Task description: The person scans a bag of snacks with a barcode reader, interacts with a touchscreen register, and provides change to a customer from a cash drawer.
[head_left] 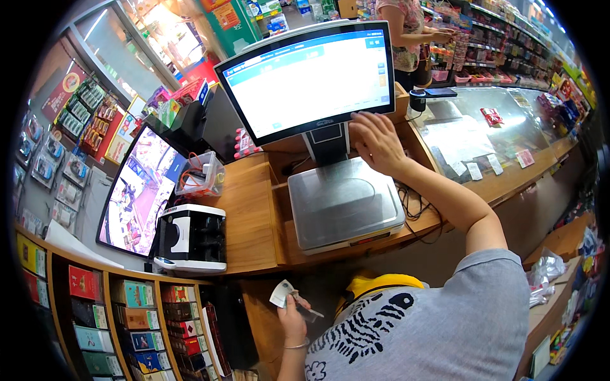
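Note:
My left hand point(293, 322) is low in the middle of the view, closed on a few banknotes point(280, 293) whose pale ends stick out on both sides of the fingers. A thin bracelet circles that wrist. My right arm reaches forward, and my right hand point(379, 143) is raised at the lower right edge of a touchscreen monitor point(308, 82), fingers extended and holding nothing. Whether a fingertip touches the screen, I cannot tell. Below the monitor sits a flat metal weighing plate point(343, 203), apart from both hands.
A banknote counter point(194, 238), a clear plastic box point(203, 174) and a second screen point(140, 190) stand at the left. Shelves of small boxes point(143, 324) fill the lower left. Across the glass counter point(480, 127), holding a red packet point(491, 116), stands another person point(406, 38). Cables point(416, 206) hang beside the scale.

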A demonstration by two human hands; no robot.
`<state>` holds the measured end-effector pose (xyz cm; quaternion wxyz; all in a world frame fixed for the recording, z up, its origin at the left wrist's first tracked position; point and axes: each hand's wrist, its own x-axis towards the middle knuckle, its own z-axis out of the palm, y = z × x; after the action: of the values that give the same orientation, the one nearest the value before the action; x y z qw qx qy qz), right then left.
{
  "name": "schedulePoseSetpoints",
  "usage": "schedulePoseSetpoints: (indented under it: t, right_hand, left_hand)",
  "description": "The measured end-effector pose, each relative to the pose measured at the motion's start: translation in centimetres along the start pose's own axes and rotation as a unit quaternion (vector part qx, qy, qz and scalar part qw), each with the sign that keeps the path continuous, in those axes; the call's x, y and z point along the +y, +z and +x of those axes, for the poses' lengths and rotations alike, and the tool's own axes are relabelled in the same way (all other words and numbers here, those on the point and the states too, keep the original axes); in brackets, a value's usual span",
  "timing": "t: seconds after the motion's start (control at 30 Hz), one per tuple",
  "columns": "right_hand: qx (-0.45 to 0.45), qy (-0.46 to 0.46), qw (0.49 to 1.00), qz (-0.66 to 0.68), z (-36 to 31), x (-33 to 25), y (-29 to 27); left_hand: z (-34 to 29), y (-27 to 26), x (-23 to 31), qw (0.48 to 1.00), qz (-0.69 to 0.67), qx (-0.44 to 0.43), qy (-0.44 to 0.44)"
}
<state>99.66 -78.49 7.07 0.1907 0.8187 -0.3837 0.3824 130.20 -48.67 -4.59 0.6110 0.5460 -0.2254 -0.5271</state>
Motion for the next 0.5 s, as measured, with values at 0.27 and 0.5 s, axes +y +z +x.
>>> schedulePoseSetpoints:
  t: [0.27,0.5]
  right_hand:
    - [-0.047,-0.010,0.999,-0.002,2.0,-1.2,3.6]
    - [-0.023,0.005,1.000,-0.014,4.2,-1.2,4.4]
  left_hand:
    - [-1.1,-3.5,0.0,0.997,0.058,0.054,0.011]
    - [-1.3,-2.9,-0.8,0.994,0.065,0.080,0.024]
